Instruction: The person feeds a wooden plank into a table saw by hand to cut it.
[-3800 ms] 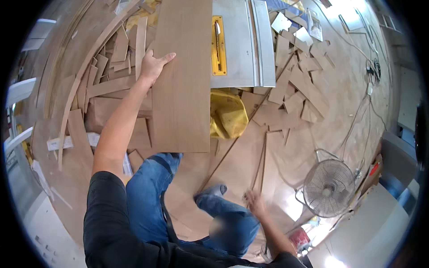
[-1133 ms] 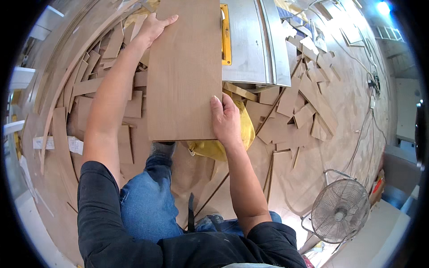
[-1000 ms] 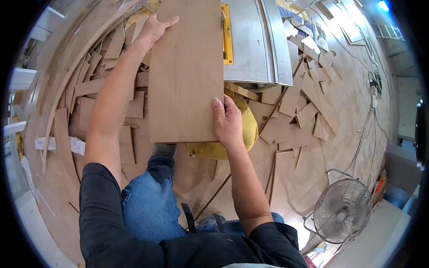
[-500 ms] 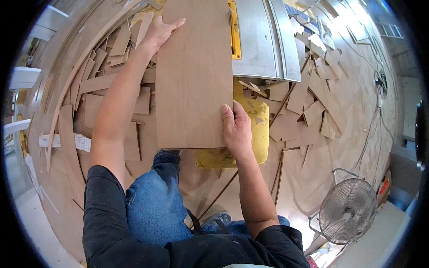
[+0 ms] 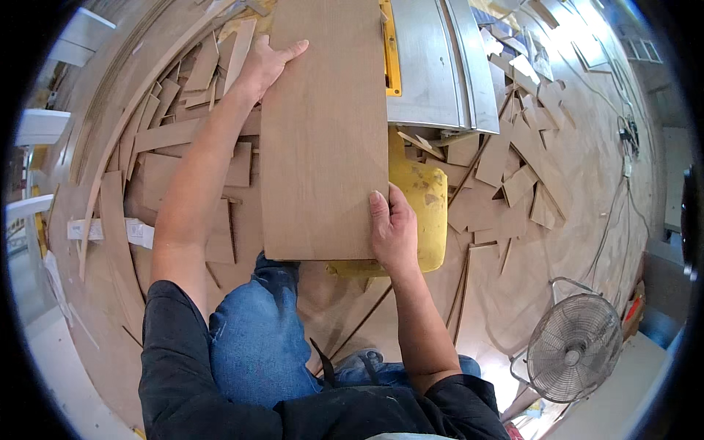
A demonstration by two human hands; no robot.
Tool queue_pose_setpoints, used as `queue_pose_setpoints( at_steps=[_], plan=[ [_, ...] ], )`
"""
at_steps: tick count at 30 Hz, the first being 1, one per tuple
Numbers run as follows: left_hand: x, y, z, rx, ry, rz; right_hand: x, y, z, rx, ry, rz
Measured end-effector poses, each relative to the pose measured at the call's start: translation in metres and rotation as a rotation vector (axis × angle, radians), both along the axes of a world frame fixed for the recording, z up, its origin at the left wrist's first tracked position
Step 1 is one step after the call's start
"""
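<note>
A long tan wooden board [image 5: 326, 139] lies lengthwise ahead of me, running past the top of the picture. It overlaps the left part of a metal table saw [image 5: 425, 66], beside the saw's yellow insert strip [image 5: 393, 51]. My left hand [image 5: 268, 62] grips the board's left edge farther up, thumb lying on the face and fingers hidden. Near the lower right corner my right hand [image 5: 394, 231] grips the right edge, thumb on top and fingers at the side. The board's near end hangs out over a yellow base [image 5: 429, 227] and my knee.
Wood offcuts [image 5: 513, 205] are heaped on the floor right of the saw, and more offcuts [image 5: 158, 139] lie at the left inside a long curved-looking strip [image 5: 99, 176]. A round floor fan [image 5: 572, 348] stands at the lower right. Cables [image 5: 627, 161] trail along the right side.
The board has slid a little toward me, its near end now lower in the picture. My right hand has come back with it; my left hand has moved only slightly.
</note>
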State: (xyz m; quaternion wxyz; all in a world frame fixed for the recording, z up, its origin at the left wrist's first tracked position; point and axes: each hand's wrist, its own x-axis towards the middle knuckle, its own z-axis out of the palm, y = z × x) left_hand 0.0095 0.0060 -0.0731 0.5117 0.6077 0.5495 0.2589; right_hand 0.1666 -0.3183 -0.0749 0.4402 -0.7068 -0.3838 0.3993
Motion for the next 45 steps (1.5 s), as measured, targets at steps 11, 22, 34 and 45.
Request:
queue_pose_setpoints(
  at_steps=[11, 22, 34, 45],
  plan=[
    [-0.007, -0.021, -0.006, 0.035, 0.087, 0.061, -0.007, -0.023, -0.001, -0.026, 0.021, -0.004],
    [-0.014, -0.040, -0.013, -0.019, -0.033, 0.020, -0.013, -0.048, 0.001, 0.000, 0.006, -0.029],
    [0.015, -0.004, 0.015, -0.044, -0.016, -0.027, -0.009, -0.059, -0.002, -0.032, 0.034, -0.022],
    [0.005, -0.022, 0.011, -0.001, -0.051, -0.004, -0.016, -0.076, -0.002, -0.020, 0.032, -0.010]
  ],
)
